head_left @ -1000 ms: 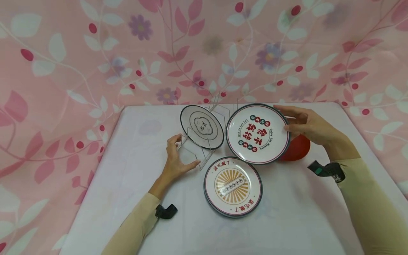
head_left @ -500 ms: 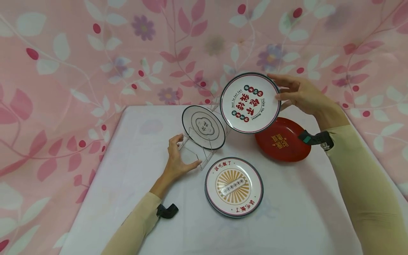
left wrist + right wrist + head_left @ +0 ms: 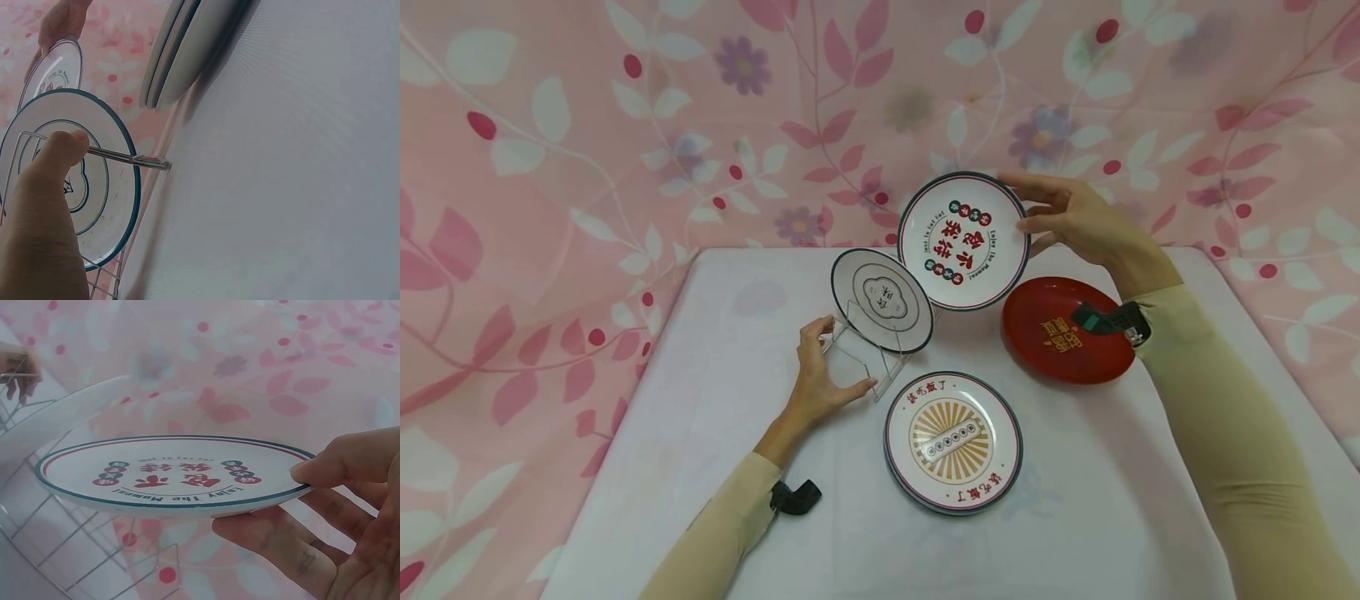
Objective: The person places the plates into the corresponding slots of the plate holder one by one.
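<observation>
My right hand (image 3: 1075,218) pinches the right rim of a white plate (image 3: 964,242) with red lettering and a dark blue edge. Thumb on top and fingers beneath, as the right wrist view shows, it holds the plate raised above the table. The plate sits beside and partly behind a white plate with a dark rim (image 3: 882,300), which leans tilted in a wire dish rack (image 3: 119,155). My left hand (image 3: 820,367) grips the front end of this rack, the thumb on a wire bar in the left wrist view. The held plate hides much of the rack's rear.
A stack of white plates (image 3: 953,442), the top one with a yellow sunburst, lies on the table in front of the rack. A red oval plate (image 3: 1037,312) with gold lettering lies to the right, under the right forearm. Behind the white-covered table (image 3: 760,317) hangs a pink floral cloth (image 3: 700,125).
My right hand has lifted the white plate off the right side, then carried it left toward the rack, uncovering the red plate. The left hand stays on the rack.
</observation>
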The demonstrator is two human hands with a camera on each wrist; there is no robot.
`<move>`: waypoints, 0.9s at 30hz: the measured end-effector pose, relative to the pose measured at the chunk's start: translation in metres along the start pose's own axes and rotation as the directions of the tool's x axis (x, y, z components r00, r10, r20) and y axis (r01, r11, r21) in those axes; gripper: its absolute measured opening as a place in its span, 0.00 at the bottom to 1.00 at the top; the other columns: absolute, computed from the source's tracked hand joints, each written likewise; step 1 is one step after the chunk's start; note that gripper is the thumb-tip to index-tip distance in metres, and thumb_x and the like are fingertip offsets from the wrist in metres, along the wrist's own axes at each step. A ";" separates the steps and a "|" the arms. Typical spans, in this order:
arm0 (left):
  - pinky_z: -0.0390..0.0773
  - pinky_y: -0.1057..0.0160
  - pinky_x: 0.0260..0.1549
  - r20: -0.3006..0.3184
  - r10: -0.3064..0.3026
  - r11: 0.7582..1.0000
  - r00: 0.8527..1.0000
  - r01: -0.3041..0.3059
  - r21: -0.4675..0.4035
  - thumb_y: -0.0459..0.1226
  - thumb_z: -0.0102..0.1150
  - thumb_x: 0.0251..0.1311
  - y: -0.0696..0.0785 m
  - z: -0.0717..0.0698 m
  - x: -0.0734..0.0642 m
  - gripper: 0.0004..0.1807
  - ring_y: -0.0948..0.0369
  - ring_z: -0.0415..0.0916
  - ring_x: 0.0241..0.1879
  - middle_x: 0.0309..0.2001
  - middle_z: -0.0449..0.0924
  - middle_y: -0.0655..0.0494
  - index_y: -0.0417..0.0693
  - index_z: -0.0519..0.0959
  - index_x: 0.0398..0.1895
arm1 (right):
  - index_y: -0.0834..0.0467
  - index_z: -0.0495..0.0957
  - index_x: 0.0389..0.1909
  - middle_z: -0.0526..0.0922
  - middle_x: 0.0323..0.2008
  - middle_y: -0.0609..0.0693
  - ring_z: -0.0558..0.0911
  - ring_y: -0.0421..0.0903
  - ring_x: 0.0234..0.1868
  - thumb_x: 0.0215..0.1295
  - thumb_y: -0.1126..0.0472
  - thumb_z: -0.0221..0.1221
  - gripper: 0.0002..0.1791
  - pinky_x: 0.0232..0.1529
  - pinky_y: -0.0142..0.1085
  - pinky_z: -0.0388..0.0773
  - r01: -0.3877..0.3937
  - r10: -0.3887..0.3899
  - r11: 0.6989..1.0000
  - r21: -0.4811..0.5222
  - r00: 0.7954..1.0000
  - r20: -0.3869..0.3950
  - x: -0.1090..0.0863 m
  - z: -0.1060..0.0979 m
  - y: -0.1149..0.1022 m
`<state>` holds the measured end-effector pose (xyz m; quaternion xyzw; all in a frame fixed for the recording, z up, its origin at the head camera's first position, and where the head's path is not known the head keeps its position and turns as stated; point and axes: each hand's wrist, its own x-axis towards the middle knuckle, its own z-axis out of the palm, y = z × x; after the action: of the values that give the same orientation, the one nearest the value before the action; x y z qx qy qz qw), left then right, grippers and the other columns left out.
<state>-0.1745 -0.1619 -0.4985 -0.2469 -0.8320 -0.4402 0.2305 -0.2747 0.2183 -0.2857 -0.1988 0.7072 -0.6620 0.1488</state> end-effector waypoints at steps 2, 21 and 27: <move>0.60 0.43 0.56 0.001 -0.001 1.000 1.000 0.001 0.001 0.55 0.74 0.36 0.001 0.000 0.000 0.62 0.47 0.59 0.60 0.59 0.61 0.31 0.37 0.51 0.71 | 0.56 0.66 0.71 0.77 0.57 0.50 0.83 0.46 0.39 0.65 0.75 0.57 0.33 0.30 0.42 0.84 -0.002 0.002 0.999 -0.033 1.000 -0.007 0.002 0.003 0.000; 0.58 0.47 0.57 0.008 -0.007 1.000 1.000 0.007 0.006 0.61 0.71 0.39 0.000 0.003 0.000 0.62 0.48 0.58 0.60 0.60 0.60 0.32 0.39 0.51 0.71 | 0.54 0.66 0.71 0.72 0.65 0.55 0.82 0.46 0.43 0.65 0.72 0.58 0.33 0.31 0.40 0.84 -0.013 0.021 0.965 -0.262 0.999 0.028 0.030 0.042 0.014; 0.58 0.47 0.57 0.010 -0.015 1.000 1.000 0.015 0.005 0.58 0.73 0.38 0.003 0.004 0.000 0.61 0.48 0.59 0.60 0.60 0.60 0.32 0.39 0.52 0.71 | 0.53 0.68 0.70 0.72 0.66 0.54 0.80 0.48 0.44 0.64 0.73 0.58 0.33 0.30 0.40 0.84 0.006 -0.003 0.964 -0.267 1.000 0.014 0.034 0.054 0.019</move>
<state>-0.1736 -0.1572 -0.4983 -0.2424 -0.8360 -0.4385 0.2237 -0.2810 0.1556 -0.3074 -0.2229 0.7885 -0.5597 0.1238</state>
